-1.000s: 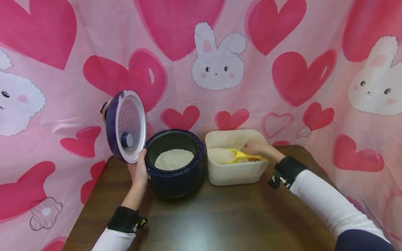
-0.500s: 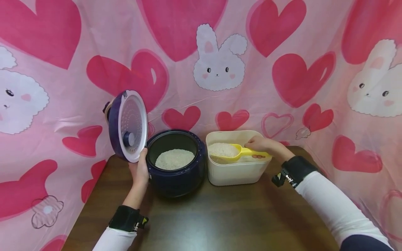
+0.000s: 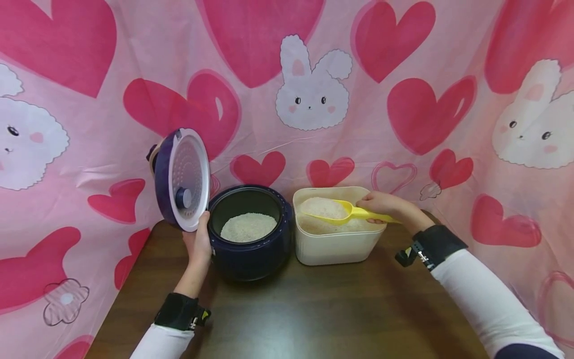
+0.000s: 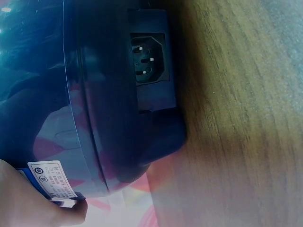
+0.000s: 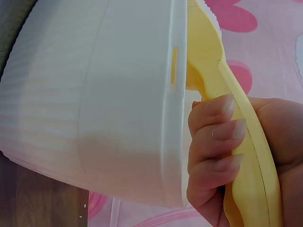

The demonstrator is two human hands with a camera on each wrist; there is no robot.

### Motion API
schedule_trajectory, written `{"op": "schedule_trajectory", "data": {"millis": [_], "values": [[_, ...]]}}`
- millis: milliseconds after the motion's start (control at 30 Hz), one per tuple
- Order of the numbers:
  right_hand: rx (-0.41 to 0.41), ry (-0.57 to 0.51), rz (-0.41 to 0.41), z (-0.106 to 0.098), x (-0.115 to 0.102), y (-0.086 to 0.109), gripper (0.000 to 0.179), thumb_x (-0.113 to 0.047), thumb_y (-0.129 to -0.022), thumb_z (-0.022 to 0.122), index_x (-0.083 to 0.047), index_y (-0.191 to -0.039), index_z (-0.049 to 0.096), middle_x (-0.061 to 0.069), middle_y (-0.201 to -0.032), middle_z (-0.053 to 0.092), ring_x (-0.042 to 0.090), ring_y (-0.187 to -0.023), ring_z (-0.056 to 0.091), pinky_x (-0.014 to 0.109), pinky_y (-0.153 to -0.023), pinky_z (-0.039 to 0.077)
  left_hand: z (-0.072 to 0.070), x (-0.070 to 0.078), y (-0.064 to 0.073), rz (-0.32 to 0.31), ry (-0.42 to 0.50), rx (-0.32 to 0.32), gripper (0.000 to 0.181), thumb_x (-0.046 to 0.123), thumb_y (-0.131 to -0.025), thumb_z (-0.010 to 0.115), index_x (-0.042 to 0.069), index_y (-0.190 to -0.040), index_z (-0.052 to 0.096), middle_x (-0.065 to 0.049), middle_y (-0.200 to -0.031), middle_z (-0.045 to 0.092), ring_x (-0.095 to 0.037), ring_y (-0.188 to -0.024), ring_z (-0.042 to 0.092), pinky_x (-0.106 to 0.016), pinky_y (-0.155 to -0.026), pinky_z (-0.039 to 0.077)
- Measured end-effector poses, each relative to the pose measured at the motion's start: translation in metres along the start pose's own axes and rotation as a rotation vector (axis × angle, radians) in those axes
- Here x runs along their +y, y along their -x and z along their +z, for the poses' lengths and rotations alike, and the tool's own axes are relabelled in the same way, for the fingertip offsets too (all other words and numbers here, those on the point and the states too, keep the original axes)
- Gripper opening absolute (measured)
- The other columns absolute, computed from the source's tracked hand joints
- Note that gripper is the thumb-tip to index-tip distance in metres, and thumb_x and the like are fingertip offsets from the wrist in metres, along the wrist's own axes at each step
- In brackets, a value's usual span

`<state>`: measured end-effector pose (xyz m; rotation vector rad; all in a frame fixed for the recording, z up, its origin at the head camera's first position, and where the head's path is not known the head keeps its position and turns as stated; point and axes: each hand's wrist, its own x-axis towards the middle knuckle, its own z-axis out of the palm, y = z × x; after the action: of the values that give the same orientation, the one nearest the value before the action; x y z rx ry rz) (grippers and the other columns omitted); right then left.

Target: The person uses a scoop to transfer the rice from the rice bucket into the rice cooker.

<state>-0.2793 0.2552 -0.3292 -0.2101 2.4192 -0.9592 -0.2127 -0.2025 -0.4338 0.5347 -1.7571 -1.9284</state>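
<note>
A yellow scoop (image 3: 345, 213) heaped with white rice (image 3: 324, 207) is tilted slightly over the cream bin (image 3: 336, 248). My right hand (image 3: 381, 203) grips its handle, fingers curled round it in the right wrist view (image 5: 218, 137). To the left stands a dark blue rice cooker (image 3: 251, 262) with rice (image 3: 249, 227) in its pot. Its lid (image 3: 184, 179) stands raised at the left, white inner side showing. My left hand (image 3: 198, 244) holds the cooker at the hinge side, just under the lid; a finger bends by the label (image 4: 52, 179) in the left wrist view.
Both containers stand side by side towards the back of a brown wooden table (image 3: 287, 319). A pink cloth (image 3: 260, 124) with hearts and rabbits hangs close behind. The cooker's power socket (image 4: 149, 58) faces the left wrist camera. More rice lies in the bin (image 5: 137, 94).
The scoop has risen out of the rice in the bin with a heap in it, my right hand shifting up and right. The left hand, lid and cooker stay put.
</note>
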Motion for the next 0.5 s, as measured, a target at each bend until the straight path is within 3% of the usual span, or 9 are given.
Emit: {"op": "schedule_trajectory", "data": {"millis": [200,500], "values": [[0.009,-0.038,0.001,-0.003,0.007,0.006,0.034,-0.028,-0.110,0.047,0.000,-0.102,0.064,0.002,-0.068,0.056,0.015,-0.057,0.052,0.024,-0.056,0.047,0.000,-0.001,-0.002,-0.011,-0.007,0.005,0.069,0.047,-0.098,0.063,0.009,-0.153,0.044,-0.011,-0.148,0.051,-0.024,-0.129,0.044,-0.036,-0.117,0.028],[0.056,-0.056,-0.056,-0.006,0.017,0.015,0.041,-0.036,-0.110,0.049,-0.005,-0.090,0.066,0.004,-0.069,0.060,0.021,-0.060,0.055,0.026,-0.059,0.047,0.001,0.000,-0.003,-0.012,-0.003,0.011,0.068,0.044,-0.098,0.064,0.010,-0.153,0.044,-0.009,-0.147,0.051,-0.020,-0.127,0.045,-0.032,-0.116,0.029]]}}
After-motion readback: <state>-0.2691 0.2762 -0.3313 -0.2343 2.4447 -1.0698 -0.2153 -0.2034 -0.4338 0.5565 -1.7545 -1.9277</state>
